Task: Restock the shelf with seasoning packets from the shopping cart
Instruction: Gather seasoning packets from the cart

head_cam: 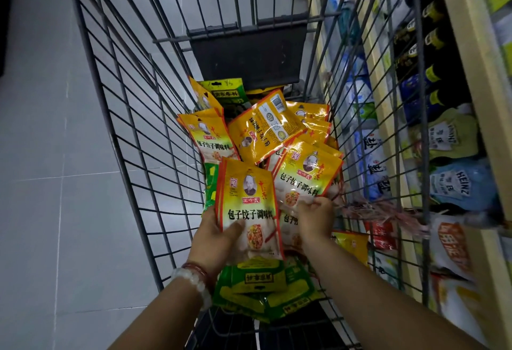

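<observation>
Both my hands reach down into the wire shopping cart (116, 116). My left hand (214, 234) grips a small stack of yellow seasoning packets (249, 205) by the lower left edge, holding them upright. My right hand (314, 218) pinches the bottom edge of another yellow packet (306, 175) that leans against the cart's right side. More yellow packets (266, 125) lie piled in the cart's far half. Green packets (260, 286) lie under my wrists at the near end. The shelf (476, 53) stands to the right of the cart.
The shelf's tiers hold dark sauce bottles (426, 44), Heinz pouches (454, 183), blue-and-white salt bags (371, 155) and red-and-white bags (454, 244). A frayed pink string (388, 208) is tied to the cart's right wall. Grey tiled floor (50, 155) lies to the left.
</observation>
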